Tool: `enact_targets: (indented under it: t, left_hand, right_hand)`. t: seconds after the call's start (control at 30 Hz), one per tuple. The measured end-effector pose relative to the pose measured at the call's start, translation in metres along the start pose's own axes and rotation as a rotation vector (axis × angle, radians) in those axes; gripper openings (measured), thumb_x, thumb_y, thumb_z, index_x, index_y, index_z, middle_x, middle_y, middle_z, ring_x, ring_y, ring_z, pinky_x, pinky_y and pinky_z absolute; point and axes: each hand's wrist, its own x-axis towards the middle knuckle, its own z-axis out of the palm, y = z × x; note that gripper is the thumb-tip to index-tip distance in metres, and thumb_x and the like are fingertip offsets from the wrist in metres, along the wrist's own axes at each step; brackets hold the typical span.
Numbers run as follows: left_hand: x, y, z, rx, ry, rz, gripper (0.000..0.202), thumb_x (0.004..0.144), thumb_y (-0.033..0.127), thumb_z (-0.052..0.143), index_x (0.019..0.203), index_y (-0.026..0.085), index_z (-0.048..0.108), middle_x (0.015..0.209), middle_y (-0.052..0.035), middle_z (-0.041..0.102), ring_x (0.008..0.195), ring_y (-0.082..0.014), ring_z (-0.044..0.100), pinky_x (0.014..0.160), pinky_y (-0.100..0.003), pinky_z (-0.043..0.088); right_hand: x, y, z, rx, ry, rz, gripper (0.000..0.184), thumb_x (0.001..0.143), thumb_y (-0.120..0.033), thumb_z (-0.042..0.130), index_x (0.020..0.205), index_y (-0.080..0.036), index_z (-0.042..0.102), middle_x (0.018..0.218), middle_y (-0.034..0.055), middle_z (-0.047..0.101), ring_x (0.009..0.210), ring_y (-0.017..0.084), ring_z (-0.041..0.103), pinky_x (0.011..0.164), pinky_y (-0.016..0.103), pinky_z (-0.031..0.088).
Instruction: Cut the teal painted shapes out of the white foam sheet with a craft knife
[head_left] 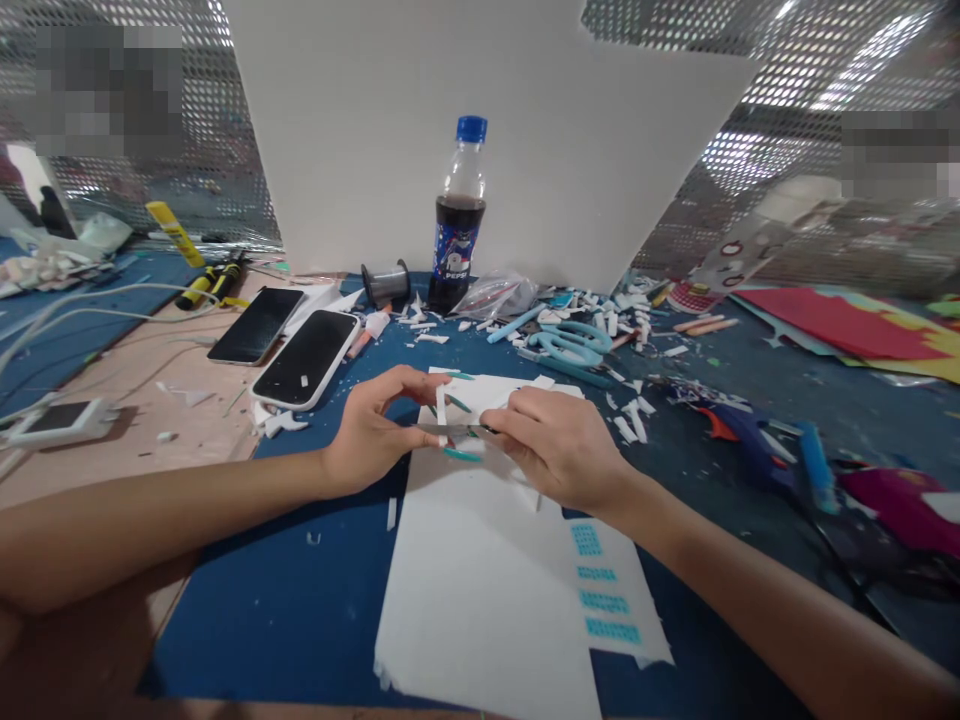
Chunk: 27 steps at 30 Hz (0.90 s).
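Observation:
My left hand (pixel 373 428) pinches a small white strip (pixel 441 408) upright between thumb and fingers, above the white board (pixel 487 570). From the right, my right hand (pixel 559 440) closes around a small knife whose thin blade (pixel 429 428) points left across the strip. Most of the knife's handle is hidden in my fingers. Small curved teal pieces (pixel 461 455) show around the strip; whether they are loose or fixed to it I cannot tell. Beside the board lies a white sheet (pixel 630 560) bearing several teal grid patches.
A Pepsi bottle (pixel 455 230) stands behind my hands, near a wire spool (pixel 386 285). Light-blue scissors (pixel 570 345) lie among white scraps. Two phones (pixel 306 360) are at left. Glue guns (pixel 739 430) with a cord lie at right, below coloured sheets (pixel 847 320).

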Motion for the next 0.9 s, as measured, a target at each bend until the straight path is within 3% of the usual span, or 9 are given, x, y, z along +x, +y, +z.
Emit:
enact_targets:
  t: [0.13,0.63,0.9]
  left_hand:
    - [0.0005,0.0009,-0.0011,0.009,-0.012,0.006,0.038,0.062,0.032,0.084,0.093,0.015,0.069,0.077,-0.0048,0.067,0.073,-0.0163,0.061,0.068,-0.028,0.053]
    - [0.0006,-0.0004,-0.0014,0.005,-0.054,0.084,0.040,0.068,0.037,0.081,0.102,0.018,0.070,0.075,-0.0033,0.061,0.071,-0.0156,0.057,0.069,-0.029,0.049]
    - [-0.0005,-0.0021,-0.0010,0.009,-0.088,0.095,0.043,0.067,0.031,0.082,0.106,0.020,0.070,0.079,-0.0040,0.063,0.073,-0.0159,0.055,0.068,-0.029,0.046]
  right_hand:
    - [-0.0008,0.0013,0.0015,0.012,-0.010,-0.005,0.043,0.100,-0.032,0.028,0.082,-0.014,0.063,0.059,0.0025,0.049,0.052,0.013,0.038,0.048,0.025,0.022]
    - [-0.0017,0.0043,0.0028,0.031,-0.014,-0.034,0.043,0.099,-0.031,0.029,0.080,-0.014,0.063,0.057,0.0020,0.048,0.050,0.013,0.039,0.048,0.025,0.023]
    - [-0.0004,0.0011,0.0070,0.021,-0.002,-0.041,0.044,0.099,-0.032,0.029,0.079,-0.014,0.064,0.058,0.0024,0.048,0.051,0.014,0.039,0.049,0.026,0.025]
